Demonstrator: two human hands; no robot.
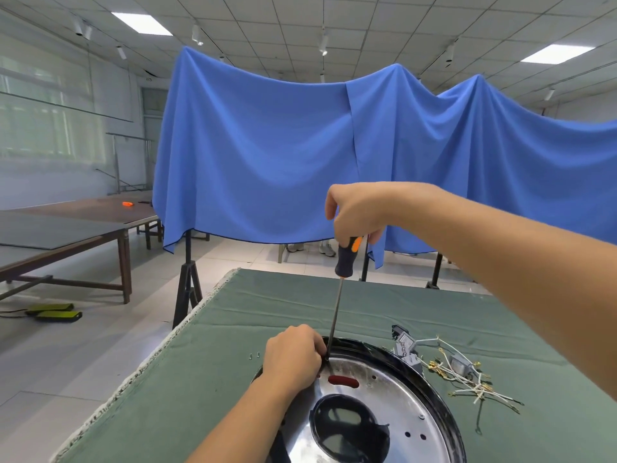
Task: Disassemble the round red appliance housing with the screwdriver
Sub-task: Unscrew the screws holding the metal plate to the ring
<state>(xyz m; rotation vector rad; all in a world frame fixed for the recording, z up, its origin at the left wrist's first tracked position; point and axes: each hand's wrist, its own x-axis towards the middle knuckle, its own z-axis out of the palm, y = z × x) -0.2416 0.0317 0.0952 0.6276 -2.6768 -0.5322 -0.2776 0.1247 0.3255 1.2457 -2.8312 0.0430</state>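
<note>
The round housing (397, 392) lies at the bottom centre of the green-covered table, showing a shiny metal plate with a black rim, a red slot and a dark central opening. A screwdriver (335, 312) with a black and orange handle stands nearly upright, its tip at the plate's far left edge. My right hand (357, 212) grips the handle from above. Curled over the housing's rim, my left hand (293, 357) has its fingers beside the shaft's tip. The screw itself is hidden.
A grey part and a tangle of white wires with brass terminals (464, 375) lie right of the housing. Two small screws (254, 355) lie on the green cloth (207, 379) to the left. The table edge runs along the left. A blue drape and other tables stand behind.
</note>
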